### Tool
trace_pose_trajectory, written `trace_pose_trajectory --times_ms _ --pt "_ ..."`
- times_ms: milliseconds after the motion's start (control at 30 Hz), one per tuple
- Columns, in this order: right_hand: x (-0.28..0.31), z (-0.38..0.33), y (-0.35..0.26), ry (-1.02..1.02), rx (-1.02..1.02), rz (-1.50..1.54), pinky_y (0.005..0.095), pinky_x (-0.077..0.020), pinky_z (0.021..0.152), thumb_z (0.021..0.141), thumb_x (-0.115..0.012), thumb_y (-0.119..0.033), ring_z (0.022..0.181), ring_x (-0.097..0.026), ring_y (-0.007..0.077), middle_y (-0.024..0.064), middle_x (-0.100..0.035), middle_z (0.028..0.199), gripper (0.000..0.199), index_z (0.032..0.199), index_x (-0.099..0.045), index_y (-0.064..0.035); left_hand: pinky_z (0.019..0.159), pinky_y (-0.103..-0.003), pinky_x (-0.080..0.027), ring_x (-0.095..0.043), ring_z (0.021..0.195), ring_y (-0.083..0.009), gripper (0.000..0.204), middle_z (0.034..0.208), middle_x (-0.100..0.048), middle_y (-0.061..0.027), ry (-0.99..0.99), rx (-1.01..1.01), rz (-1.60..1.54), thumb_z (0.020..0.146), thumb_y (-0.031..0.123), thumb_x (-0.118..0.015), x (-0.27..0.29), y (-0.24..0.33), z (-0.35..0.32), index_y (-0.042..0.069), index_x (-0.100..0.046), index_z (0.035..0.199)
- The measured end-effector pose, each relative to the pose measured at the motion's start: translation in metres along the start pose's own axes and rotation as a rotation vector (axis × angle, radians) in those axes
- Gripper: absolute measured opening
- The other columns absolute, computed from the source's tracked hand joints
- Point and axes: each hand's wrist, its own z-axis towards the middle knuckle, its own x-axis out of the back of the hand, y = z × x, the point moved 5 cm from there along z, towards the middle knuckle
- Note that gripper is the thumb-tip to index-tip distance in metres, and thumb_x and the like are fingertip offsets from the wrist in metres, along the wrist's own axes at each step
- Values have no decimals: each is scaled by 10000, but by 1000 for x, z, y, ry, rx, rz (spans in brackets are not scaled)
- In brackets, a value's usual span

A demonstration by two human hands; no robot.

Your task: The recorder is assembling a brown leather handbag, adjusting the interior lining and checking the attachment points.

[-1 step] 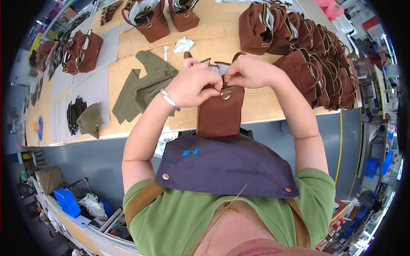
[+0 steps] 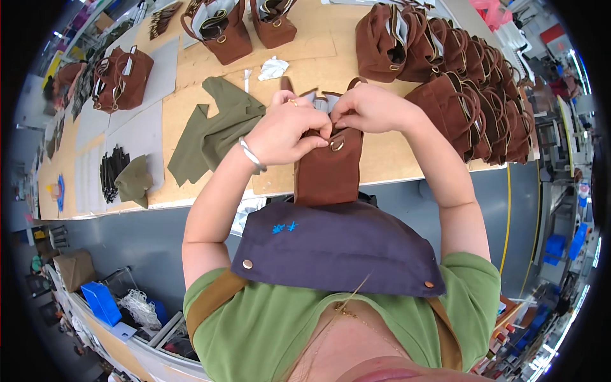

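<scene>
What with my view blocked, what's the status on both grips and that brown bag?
Left grip and right grip: pinching at top of brown bag. Metal ring visible, near side. Olive cloth close on the left.

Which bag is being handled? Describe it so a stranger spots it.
Start at the big tan table. At its near edge, by the dark apron, is a brown bag. Only this one has the left hand and right hand at its top.

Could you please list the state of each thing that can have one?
Front brown bag, held near its top
Left grip, pinching that bag
Right grip, pinching that bag
Green cloth, spread, creased
White scrap, crumpled
Black strips, bunched
Two back bags, open
Right bags, packed closely
</scene>
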Motion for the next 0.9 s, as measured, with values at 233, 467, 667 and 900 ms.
trace_pose_trajectory --times_ms 233,467,667,900 --pt "-2 -7 -2 2 -61 152 339 -495 680 803 -677 -106 769 -624 225 99 -659 826 167 950 -692 -26 954 -361 -281 -535 766 -172 102 718 -588 17 69 171 4 820 175 -694 7 -10 -16 123 -627 878" --pt "-6 -9 -6 -10 11 214 316 -485 662 784 -743 -149 714 -602 193 71 -641 781 193 938 -710 -38 892 -365 -289 -544 764 -175 113 758 -662 9 73 127 69 849 220 -670 8 -8 -20 137 -714 912" --pt "-5 -12 -8 15 41 199 326 -461 625 802 -732 -132 679 -588 193 56 -647 767 127 901 -720 -54 887 -375 -283 -562 749 -177 114 751 -671 8 88 127 101 860 239 -670 9 -6 -24 135 -719 858" --pt "-2 -14 -15 69 -7 115 337 -483 653 772 -690 -92 710 -618 213 83 -656 781 151 914 -703 -45 894 -378 -278 -571 767 -171 108 753 -670 10 100 144 94 861 226 -669 6 -1 -21 130 -696 821"
